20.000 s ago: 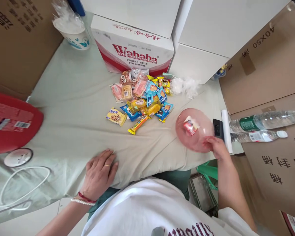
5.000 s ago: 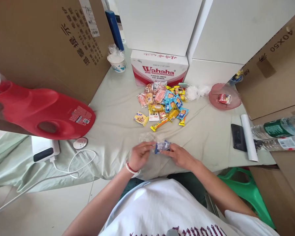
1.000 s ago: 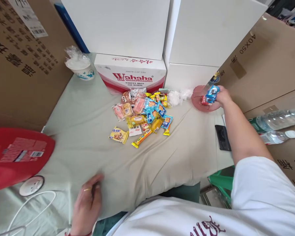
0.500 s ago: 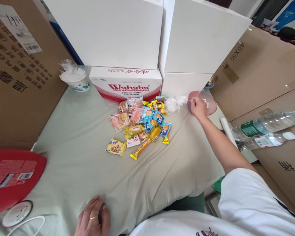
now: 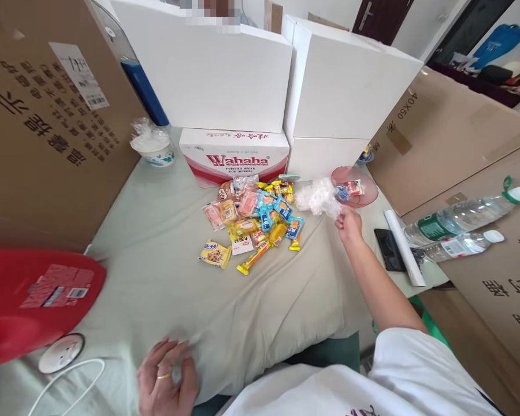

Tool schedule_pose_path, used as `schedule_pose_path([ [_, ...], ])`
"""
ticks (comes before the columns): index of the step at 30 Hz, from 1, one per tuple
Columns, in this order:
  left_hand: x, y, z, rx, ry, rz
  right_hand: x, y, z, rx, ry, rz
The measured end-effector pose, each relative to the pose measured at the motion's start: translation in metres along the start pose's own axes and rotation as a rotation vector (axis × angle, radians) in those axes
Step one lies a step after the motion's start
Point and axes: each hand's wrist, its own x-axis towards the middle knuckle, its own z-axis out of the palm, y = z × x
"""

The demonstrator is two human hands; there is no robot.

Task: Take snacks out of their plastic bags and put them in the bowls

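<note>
- Right hand (image 5: 350, 225): fingers closed on the near end of the crumpled clear plastic (image 5: 320, 196), which sits between the wrapped snacks (image 5: 249, 222) and the translucent pink dish (image 5: 369, 195).
- Left hand (image 5: 167, 381): released — fingers loosely bent at the near edge of the tablecloth (image 5: 242, 318).
- Translucent pink dish: contains a red packet (image 5: 355, 188) and a blue packet (image 5: 341, 193), side by side.
- Wrapped snacks: heaped in front of the Wahaha water carton (image 5: 238, 162).
- Black smartphone (image 5: 389, 250): positioned beside a white roll (image 5: 404, 248).
</note>
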Motion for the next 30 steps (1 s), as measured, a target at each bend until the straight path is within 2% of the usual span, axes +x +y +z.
schedule_pose_path([
  [1, 0.002, 0.005, 0.000, -0.035, 0.012, -0.044, -0.019, 0.002, -0.012, 0.050, -0.016, 0.033],
  [3, 0.010, 0.019, 0.003, -0.203, -0.052, -0.188, -0.056, 0.005, -0.032, 0.183, -0.064, 0.138],
  [6, 0.032, 0.053, 0.016, -0.649, -0.311, -0.593, -0.104, 0.003, -0.045, 0.494, -0.126, 0.367],
  [8, 0.050, 0.080, 0.031, -0.943, -0.476, -0.881, -0.130, -0.001, -0.043, 0.652, -0.138, 0.474],
  [9, 0.060, 0.094, 0.040, -1.085, -0.580, -0.972, -0.143, -0.004, -0.039, 0.675, -0.148, 0.493],
  [10, 0.068, 0.107, 0.049, -1.204, -0.675, -1.023, -0.156, -0.006, -0.034, 0.680, -0.172, 0.503],
  [12, 0.082, 0.131, 0.068, -1.344, -0.764, -1.074, -0.182, -0.010, -0.021, 0.668, -0.245, 0.519],
  [14, 0.090, 0.148, 0.086, -1.415, -0.812, -1.107, -0.205, -0.012, -0.011, 0.636, -0.330, 0.541],
  [16, 0.093, 0.156, 0.101, -1.440, -0.806, -1.119, -0.221, -0.012, -0.008, 0.555, -0.442, 0.557],
  [18, 0.093, 0.153, 0.110, -1.426, -0.737, -1.104, -0.225, -0.011, -0.017, 0.373, -0.562, 0.494],
  [19, 0.091, 0.149, 0.111, -1.404, -0.696, -1.093, -0.223, -0.009, -0.024, 0.253, -0.563, 0.409],
  [20, 0.090, 0.144, 0.111, -1.376, -0.667, -1.082, -0.217, -0.007, -0.032, 0.125, -0.510, 0.296],
  [23, 0.084, 0.129, 0.106, -1.263, -0.645, -1.053, -0.191, 0.007, -0.045, -0.183, -0.229, -0.035],
  [25, 0.081, 0.123, 0.102, -1.183, -0.661, -1.019, -0.171, 0.021, -0.039, -0.310, -0.194, -0.156],
  [30, 0.070, 0.114, 0.093, -1.016, -0.742, -0.911, -0.129, 0.045, -0.009, -0.692, -0.357, -0.264],
])
